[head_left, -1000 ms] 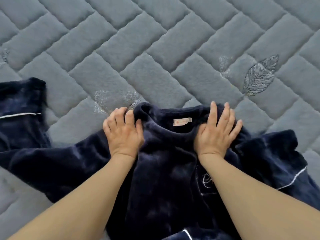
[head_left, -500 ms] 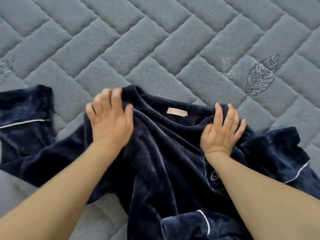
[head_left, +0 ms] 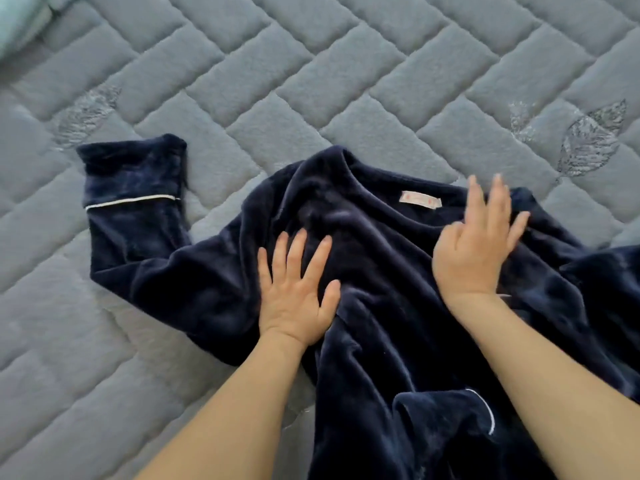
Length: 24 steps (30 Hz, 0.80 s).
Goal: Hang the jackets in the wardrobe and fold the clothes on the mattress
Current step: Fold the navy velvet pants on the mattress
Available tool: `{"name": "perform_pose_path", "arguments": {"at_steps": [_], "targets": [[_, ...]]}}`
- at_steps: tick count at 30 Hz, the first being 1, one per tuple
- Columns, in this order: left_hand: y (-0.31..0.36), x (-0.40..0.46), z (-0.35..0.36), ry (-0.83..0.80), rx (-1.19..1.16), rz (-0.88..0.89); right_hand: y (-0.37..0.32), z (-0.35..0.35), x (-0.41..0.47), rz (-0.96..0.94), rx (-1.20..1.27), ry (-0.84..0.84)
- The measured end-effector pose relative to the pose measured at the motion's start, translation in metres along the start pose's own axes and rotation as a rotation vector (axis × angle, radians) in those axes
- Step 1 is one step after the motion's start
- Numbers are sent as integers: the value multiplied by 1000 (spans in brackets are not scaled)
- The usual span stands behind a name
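Note:
A dark navy fleece top [head_left: 381, 271] with white piping lies spread and rumpled on the grey quilted mattress [head_left: 277, 81]. Its neck label [head_left: 419, 200] faces up near the collar. One sleeve with a white-piped cuff [head_left: 135, 188] stretches out to the left. My left hand [head_left: 296, 289] lies flat on the chest, fingers straight and spread. My right hand [head_left: 476, 240], blurred, rests with straight fingers on the right shoulder beside the collar. Neither hand grips the fabric.
A piped pocket or cuff [head_left: 460, 417] shows near the bottom edge. Embroidered leaf motifs mark the mattress at the right [head_left: 585, 143] and upper left [head_left: 86, 112]. A pale blue-green cloth [head_left: 20, 19] peeks in at the top left corner.
My left hand has let go of the left shoulder and dropped flat onto the chest. The right hand has slid along the right shoulder. The top has shifted, with the left sleeve now laid out.

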<state>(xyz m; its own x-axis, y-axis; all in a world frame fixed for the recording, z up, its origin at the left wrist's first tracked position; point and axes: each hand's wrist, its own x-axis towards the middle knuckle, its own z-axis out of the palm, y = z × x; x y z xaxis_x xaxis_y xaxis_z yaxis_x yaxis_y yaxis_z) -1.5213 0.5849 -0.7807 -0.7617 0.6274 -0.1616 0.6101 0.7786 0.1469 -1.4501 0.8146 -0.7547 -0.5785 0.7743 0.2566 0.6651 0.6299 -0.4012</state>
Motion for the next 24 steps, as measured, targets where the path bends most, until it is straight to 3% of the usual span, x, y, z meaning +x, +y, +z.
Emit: {"name": "perform_pose_path", "arguments": {"at_steps": [2, 4, 7, 9, 12, 13, 15, 17, 19, 21, 24], "targets": [[1, 2, -11, -43, -48, 4, -59, 12, -15, -140, 247, -76], [-1, -4, -22, -76, -141, 49, -99, 26, -25, -153, 359, -242], [-37, -39, -41, -118, -409, 187, -103, 58, -30, -134, -11, -251], [-88, -69, -50, 11, -485, 180, -100, 80, -28, -161, -117, -183], [-157, -80, -75, 209, -304, -110, -98, 93, -35, -175, -155, -133], [-173, -68, -86, 138, -196, -197, -99, 93, -36, -182, -164, -129], [-197, -36, -103, -153, 98, -188, -99, 91, -32, -162, -172, -158], [-209, -11, -119, -341, 321, -11, -102, 91, -32, -171, -182, -159], [-209, 8, -137, -411, 444, 257, -102, 90, -32, -169, -185, -165], [-199, 15, -154, -515, 351, 362, -103, 88, -32, -159, -180, -184], [-191, 4, -186, -776, 199, 200, -104, 82, -30, -143, -199, -218]]}}
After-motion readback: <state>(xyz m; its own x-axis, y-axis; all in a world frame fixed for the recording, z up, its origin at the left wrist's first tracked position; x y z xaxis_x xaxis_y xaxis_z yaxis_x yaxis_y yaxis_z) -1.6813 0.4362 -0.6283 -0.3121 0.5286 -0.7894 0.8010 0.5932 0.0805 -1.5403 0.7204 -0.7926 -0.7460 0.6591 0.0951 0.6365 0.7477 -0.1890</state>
